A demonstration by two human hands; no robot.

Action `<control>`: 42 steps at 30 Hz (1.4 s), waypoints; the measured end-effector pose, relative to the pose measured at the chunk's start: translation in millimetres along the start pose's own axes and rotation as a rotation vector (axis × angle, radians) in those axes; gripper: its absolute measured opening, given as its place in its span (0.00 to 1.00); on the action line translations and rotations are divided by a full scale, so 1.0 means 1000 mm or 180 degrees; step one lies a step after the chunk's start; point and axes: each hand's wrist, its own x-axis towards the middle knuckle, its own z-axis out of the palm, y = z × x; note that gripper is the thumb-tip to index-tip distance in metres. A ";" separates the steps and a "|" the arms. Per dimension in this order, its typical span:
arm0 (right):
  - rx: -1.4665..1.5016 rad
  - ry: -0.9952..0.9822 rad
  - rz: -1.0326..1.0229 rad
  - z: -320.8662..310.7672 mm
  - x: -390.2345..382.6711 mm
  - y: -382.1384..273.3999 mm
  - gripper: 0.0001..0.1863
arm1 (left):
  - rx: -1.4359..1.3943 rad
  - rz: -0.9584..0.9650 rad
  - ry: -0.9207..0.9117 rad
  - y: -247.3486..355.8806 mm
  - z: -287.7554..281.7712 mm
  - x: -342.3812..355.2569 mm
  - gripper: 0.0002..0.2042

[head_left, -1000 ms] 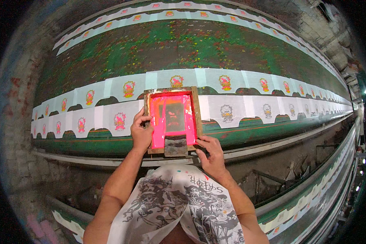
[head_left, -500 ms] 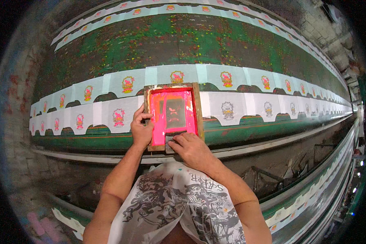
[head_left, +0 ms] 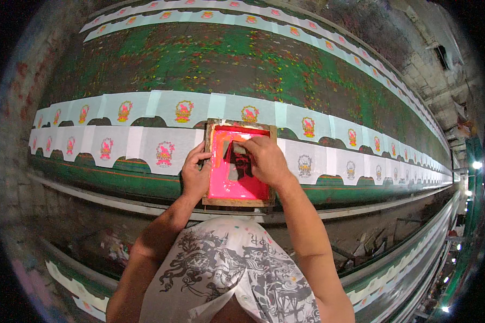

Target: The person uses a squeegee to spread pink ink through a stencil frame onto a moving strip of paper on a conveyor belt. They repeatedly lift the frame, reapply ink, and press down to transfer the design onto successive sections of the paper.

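Observation:
A small wooden screen-printing frame [head_left: 237, 203], coated inside with bright pink ink, lies over the near row of white fabric pieces. A see-through window [head_left: 235, 169] in its mesh shows a darker patch. My left hand [head_left: 195, 173] is closed round the frame's left side, thumb toward the inside. My right hand [head_left: 267, 161] reaches in over the right side, its fingers pinched on a squeegee [head_left: 235, 145] near the far end of the mesh. Most of the squeegee is hidden under the fingers and in shadow. Left of the frame, a fabric piece [head_left: 164, 154] bears a pink and gold emblem.
A long green printing table [head_left: 145, 185] carries rows of white pieces. Those right of the frame [head_left: 305, 166] show dark outline emblems without pink. The farther row [head_left: 183, 110] has coloured emblems. A pale rail [head_left: 108, 202] runs along the near edge, and another table is behind me.
My right hand has moved the squeegee from the near end of the screen to its far end. My left hand keeps its hold; the whole view has shifted slightly.

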 end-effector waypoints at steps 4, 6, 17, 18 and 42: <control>-0.0102 0.0162 -0.0185 0.017 -0.033 -0.024 0.29 | -0.0153 0.0138 0.0055 -0.005 0.004 0.001 0.14; -0.0008 0.0110 -0.0183 0.022 -0.052 -0.037 0.28 | 0.0039 0.0173 0.0044 -0.006 0.003 0.001 0.14; 0.0410 -0.0485 -0.0094 -0.009 -0.052 -0.030 0.31 | -0.0078 0.0242 0.0009 -0.010 0.002 0.001 0.16; 0.0353 -0.0432 -0.0060 -0.008 -0.041 -0.023 0.31 | -0.0111 0.0244 0.0005 -0.010 0.002 0.002 0.16; 0.0074 -0.0153 0.0024 0.021 -0.103 -0.082 0.31 | 0.0709 0.0372 -0.0173 0.003 0.000 -0.007 0.21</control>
